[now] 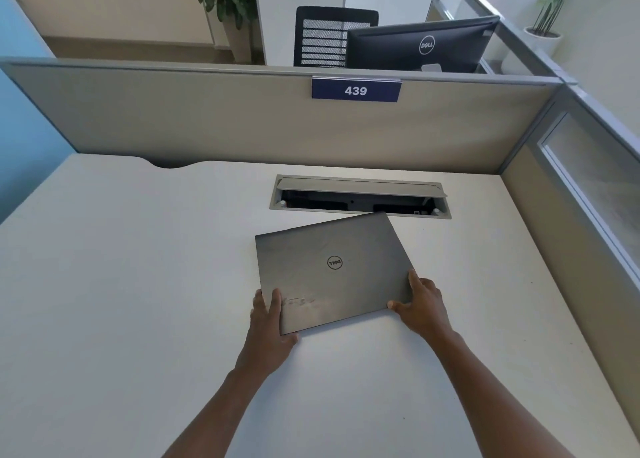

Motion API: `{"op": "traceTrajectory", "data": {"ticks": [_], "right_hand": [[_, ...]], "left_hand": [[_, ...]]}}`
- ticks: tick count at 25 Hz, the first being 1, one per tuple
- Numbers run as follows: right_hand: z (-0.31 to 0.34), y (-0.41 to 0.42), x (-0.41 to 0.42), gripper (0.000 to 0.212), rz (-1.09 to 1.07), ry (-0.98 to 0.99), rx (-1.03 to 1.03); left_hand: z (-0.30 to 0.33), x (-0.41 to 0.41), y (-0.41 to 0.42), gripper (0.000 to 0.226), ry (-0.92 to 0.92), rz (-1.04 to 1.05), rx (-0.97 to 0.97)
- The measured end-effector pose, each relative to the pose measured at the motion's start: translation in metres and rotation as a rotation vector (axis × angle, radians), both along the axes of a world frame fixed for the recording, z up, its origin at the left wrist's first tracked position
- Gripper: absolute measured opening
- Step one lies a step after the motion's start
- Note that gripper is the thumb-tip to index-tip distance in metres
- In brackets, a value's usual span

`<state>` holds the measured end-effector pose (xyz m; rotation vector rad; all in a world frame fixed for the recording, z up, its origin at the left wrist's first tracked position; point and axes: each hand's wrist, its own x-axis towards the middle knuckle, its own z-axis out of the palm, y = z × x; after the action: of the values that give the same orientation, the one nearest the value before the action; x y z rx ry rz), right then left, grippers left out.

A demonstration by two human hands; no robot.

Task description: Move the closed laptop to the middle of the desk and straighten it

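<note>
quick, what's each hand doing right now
Left hand: closed on the near left corner of the laptop.
Right hand: closed on the laptop's near right corner.

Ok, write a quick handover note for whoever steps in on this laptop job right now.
Left hand: grip on the near-left corner of the closed Dell laptop.
Right hand: grip on its near-right corner.
Laptop: flat on the white desk, roughly central, far corner by the open cable tray, skewed to the desk edges.
Done: roughly in the middle.
Left: rotate it square, release.
</note>
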<state>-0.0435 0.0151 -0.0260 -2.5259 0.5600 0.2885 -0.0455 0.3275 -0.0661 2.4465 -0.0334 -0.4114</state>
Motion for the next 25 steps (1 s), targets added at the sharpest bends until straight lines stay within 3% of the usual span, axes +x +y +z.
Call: {"op": "traceTrajectory", "data": {"ticks": [17, 25], "right_hand": [[-0.017, 0.027, -0.031, 0.083, -0.128, -0.116, 0.069], [-0.020, 0.031, -0.041, 0.065, -0.159, -0.196, 0.052]], "left_hand": [[0.005, 0.041, 0.032, 0.099, -0.010, -0.078, -0.083], [0.005, 0.055, 0.039, 0.100, 0.017, -0.070, -0.164]]}}
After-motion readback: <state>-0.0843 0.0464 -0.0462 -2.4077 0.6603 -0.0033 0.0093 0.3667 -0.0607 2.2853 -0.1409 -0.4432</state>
